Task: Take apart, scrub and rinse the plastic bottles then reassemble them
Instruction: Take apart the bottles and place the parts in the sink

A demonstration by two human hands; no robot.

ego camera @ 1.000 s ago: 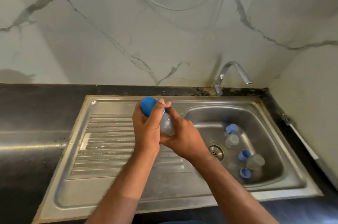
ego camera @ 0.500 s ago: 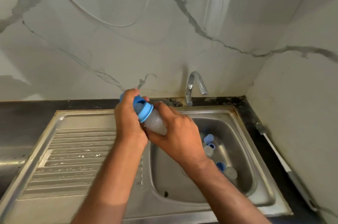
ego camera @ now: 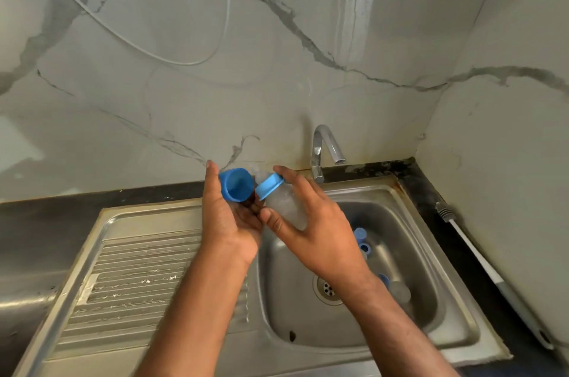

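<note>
The left hand [ego camera: 229,219] held a blue cap [ego camera: 236,184] up over the steel sink [ego camera: 172,210]. The cap sat in the curled fingers with its open side facing the camera, and the thumb stood up behind it. The right hand [ego camera: 311,232] was wrapped around a cloudy plastic bottle [ego camera: 284,205]. The bottle leaned to the left, and its blue ring [ego camera: 269,186] at the top almost touched the cap. The cap was off the bottle. A clear soft tip seemed to poke out above the ring, but it was too blurry to be sure.

Both hands were over the edge of the bowl, between the ridged draining part [ego camera: 138,284] and the drain [ego camera: 328,289].

Down in the bowl lay more bottle parts. Some blue pieces [ego camera: 361,241] sat near the right wrist, and a cloudy bottle [ego camera: 400,292] lay near the drain on its right.

A shiny tap [ego camera: 323,148] stood at the back of the sink, turned to the right. No water came from it. A long white brush [ego camera: 480,256] lay on the dark surface [ego camera: 61,207] to the right of the sink, next to the wall. A thin white cord [ego camera: 147,51] hung in a loop on the marble wall.
</note>
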